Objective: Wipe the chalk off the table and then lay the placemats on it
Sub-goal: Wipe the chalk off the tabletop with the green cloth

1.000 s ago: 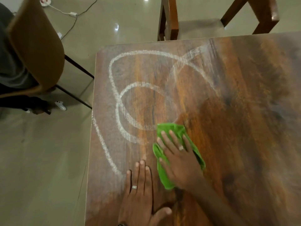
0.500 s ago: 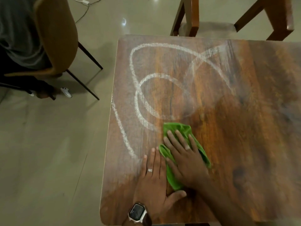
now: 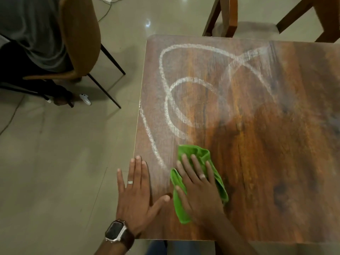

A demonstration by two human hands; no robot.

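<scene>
White chalk loops (image 3: 166, 100) cover the left half of the dark wooden table (image 3: 276, 162); the far right loop is smeared and faint. My right hand (image 3: 197, 188) presses flat on a green cloth (image 3: 219, 181) near the table's front left, just right of a chalk line running along the left edge. My left hand (image 3: 137, 190) lies flat with fingers spread at the table's left edge, partly over the floor, holding nothing. No placemats are in view.
A tan chair (image 3: 81, 39) with a seated person in grey stands on the tiled floor to the left. A wooden chair (image 3: 228, 17) stands behind the table's far edge. A cable (image 3: 104, 13) runs across the floor.
The view has shifted, so the table sits further right in frame. My right hand and the cloth have slid toward the table's near edge. My left hand has moved left to the table's edge.
</scene>
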